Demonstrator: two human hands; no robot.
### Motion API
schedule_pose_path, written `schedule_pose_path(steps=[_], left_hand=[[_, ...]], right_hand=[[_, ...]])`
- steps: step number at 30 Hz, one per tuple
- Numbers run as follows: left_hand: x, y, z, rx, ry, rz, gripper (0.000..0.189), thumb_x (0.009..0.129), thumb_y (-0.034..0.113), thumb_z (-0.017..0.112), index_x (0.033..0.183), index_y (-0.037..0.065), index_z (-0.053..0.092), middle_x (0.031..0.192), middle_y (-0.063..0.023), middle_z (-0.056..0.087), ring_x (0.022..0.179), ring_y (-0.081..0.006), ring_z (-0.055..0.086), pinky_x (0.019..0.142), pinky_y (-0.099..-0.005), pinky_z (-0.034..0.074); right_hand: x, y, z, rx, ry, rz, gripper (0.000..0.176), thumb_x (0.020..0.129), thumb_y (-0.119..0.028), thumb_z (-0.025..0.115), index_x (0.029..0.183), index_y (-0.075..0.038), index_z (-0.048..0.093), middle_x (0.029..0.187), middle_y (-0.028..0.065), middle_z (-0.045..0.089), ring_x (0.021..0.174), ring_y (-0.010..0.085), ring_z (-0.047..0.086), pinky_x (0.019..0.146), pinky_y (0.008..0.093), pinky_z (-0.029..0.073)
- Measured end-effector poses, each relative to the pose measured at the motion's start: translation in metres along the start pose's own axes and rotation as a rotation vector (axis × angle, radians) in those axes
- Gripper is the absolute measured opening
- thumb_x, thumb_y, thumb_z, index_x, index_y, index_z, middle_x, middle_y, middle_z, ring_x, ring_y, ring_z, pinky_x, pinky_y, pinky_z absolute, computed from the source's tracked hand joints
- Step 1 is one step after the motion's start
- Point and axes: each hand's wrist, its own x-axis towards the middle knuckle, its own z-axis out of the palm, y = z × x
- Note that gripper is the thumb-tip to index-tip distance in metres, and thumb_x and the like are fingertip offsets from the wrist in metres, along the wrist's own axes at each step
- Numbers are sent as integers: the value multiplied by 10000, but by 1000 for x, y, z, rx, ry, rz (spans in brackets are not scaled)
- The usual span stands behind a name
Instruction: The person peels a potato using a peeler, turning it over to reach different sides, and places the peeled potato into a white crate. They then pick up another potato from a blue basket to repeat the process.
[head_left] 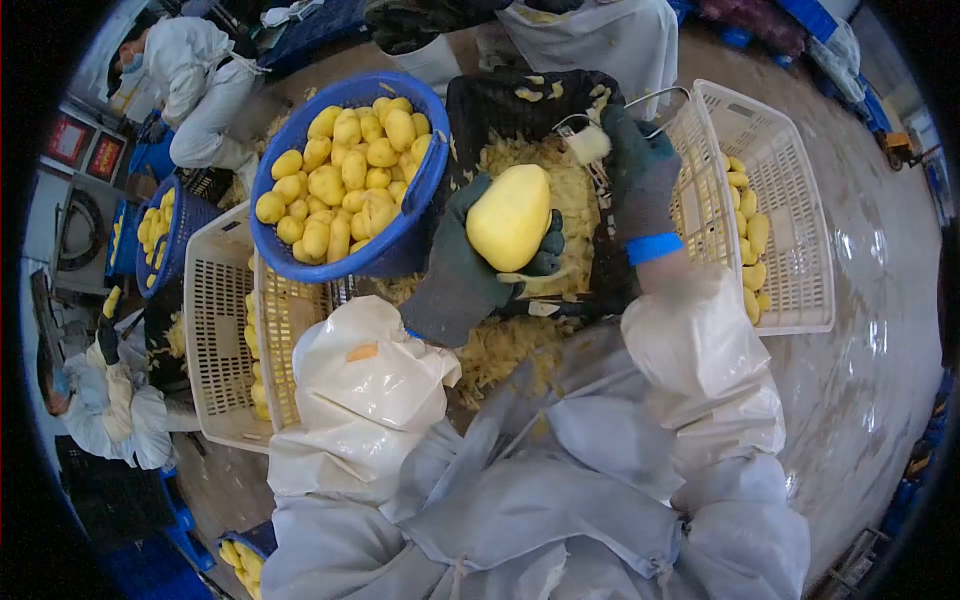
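Two dark green gloved hands work over a black plastic crate (500,100) heaped with pale potato peelings (572,205). The left hand (455,265) cradles a large peeled yellow potato (510,215). Its fingers (549,248) curl up round the potato's lower right side and are closed firmly against it, with the palm underneath. The right hand (645,170) is just beside those fingers, up and to their right. Its own fingers are wrapped tight round a metal-framed peeler (588,145), and the peeler's pale end sits just above the top of the potato. Whether that end touches the potato cannot be told. Beyond the left fingers, on their far side, sits a round blue plastic basket (400,250) piled with yellow potatoes. A white slatted plastic crate (790,200) lies past the right fingers and holds a few peeled potatoes.
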Motion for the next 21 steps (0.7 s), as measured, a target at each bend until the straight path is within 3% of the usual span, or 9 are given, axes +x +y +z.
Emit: schedule_pose_path(steps=[1,3,5,7,9,11,17,19,21], left_hand=[[2,0,-4,-157,-102,-46,511,906,417,521,1253,43,501,1152,-210,587,999,-309,618,861,-470,536],[1,-4,7,-191,6,-2,537,894,437,519,1255,40,501,1157,-208,584,999,-329,615,856,-468,534],[2,-6,5,-166,-37,-30,544,888,442,513,1259,43,502,1152,-195,589,988,-332,619,824,-464,545],[3,-4,3,-132,-84,-54,552,883,447,507,1262,46,503,1147,-181,594,977,-335,623,792,-460,556],[5,0,0,-97,-134,-69,559,877,451,501,1265,49,503,1141,-168,599,966,-338,627,760,-455,567],[8,3,-2,-119,-152,-134,575,877,446,501,1282,38,490,1148,-206,590,952,-353,628,722,-465,572],[-9,-4,28,76,60,75,514,849,258,613,1282,20,472,1161,-194,577,1033,-369,603,852,-508,526],[-4,-4,19,60,-1,36,591,790,166,676,1311,23,435,1189,-180,550,1081,-370,582,855,-513,527],[-4,-3,18,335,-30,88,683,756,210,712,1345,49,406,1208,-178,545,1119,-377,564,873,-494,525]], right_hand=[[2,1,-1,88,39,-102,140,866,-154,655,933,-34,679,717,-6,567,594,84,506,541,235,399],[-26,-37,8,-214,-75,-216,169,848,-183,681,912,-27,676,676,-10,560,604,75,512,536,230,389],[-46,-59,26,-34,-107,278,188,835,-199,698,889,-19,677,661,-8,565,612,67,509,545,227,383],[-44,-33,20,-28,-196,130,187,834,-204,699,869,-21,679,671,-6,574,607,62,495,552,220,375],[-13,-5,6,21,-42,204,151,842,-161,700,871,-14,676,718,-25,613,618,53,485,554,240,401],[2,-1,2,-19,121,4,146,833,-159,708,865,-20,681,744,-16,619,617,55,482,548,244,395],[-23,-43,10,102,-108,251,238,851,-281,659,732,-81,606,582,-49,453,495,47,379,469,215,285],[-9,-19,0,-31,-118,84,223,842,-291,670,774,-83,628,587,-34,494,481,52,420,447,219,304],[18,15,-16,260,17,267,226,844,-279,663,906,-63,682,756,61,677,628,85,626,566,209,489]])
